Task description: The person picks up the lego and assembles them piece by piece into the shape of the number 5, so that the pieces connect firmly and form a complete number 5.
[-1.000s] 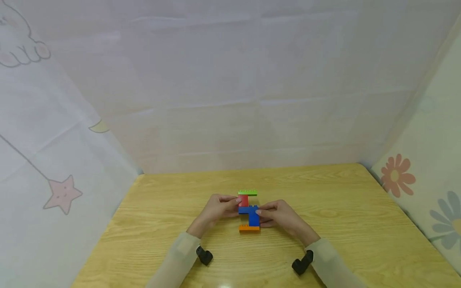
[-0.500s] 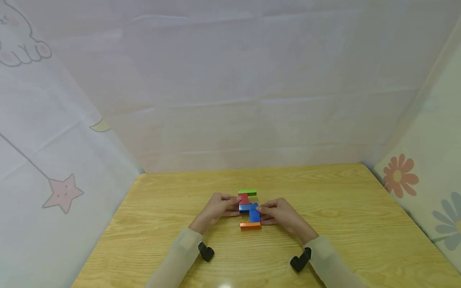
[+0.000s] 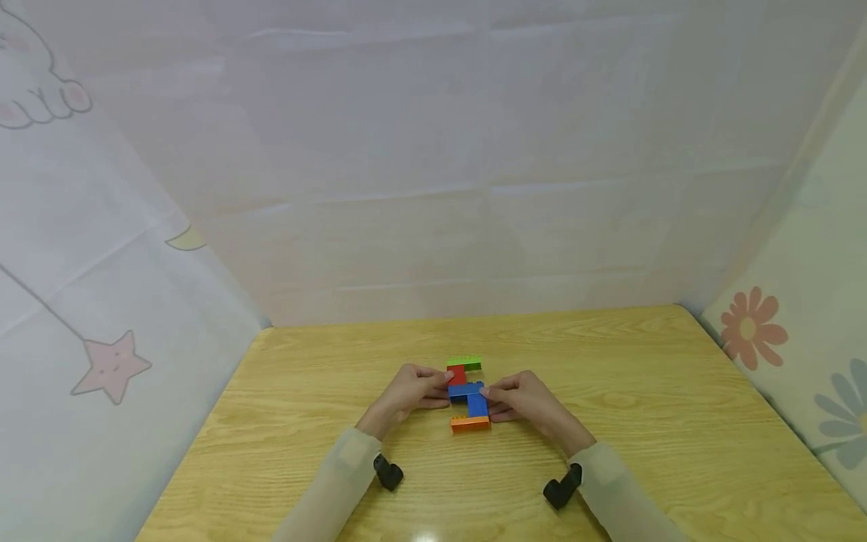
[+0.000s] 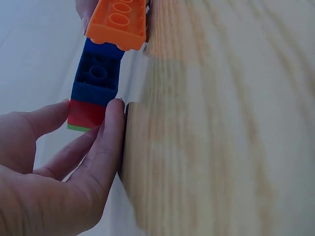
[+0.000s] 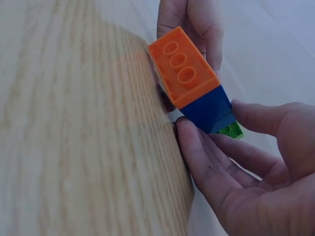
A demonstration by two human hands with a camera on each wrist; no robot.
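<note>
Both hands hold one zigzag build of joined toy building bricks. Seen from the head view, a green brick (image 3: 464, 363) is at its far end, then a red brick (image 3: 457, 375), a crosswise blue brick (image 3: 465, 391), a second blue brick (image 3: 477, 406) and an orange brick (image 3: 470, 424) nearest the person. The left hand (image 3: 415, 390) pinches the red brick between thumb and fingers. From the right side, the right hand (image 3: 527, 399) pinches the second blue brick. Hollow undersides of the orange brick (image 5: 183, 66) face the right wrist camera.
A wooden table (image 3: 325, 421) lies beneath the hands. Behind it hangs a pale cloth wall (image 3: 433, 188), with patterned cloth at both sides. Each sleeve cuff carries a small black camera (image 3: 388, 473).
The build has tilted slightly, showing more of the orange and crosswise blue bricks' near faces. Its orange end sits a little higher in the head view. Both hands keep their hold.
</note>
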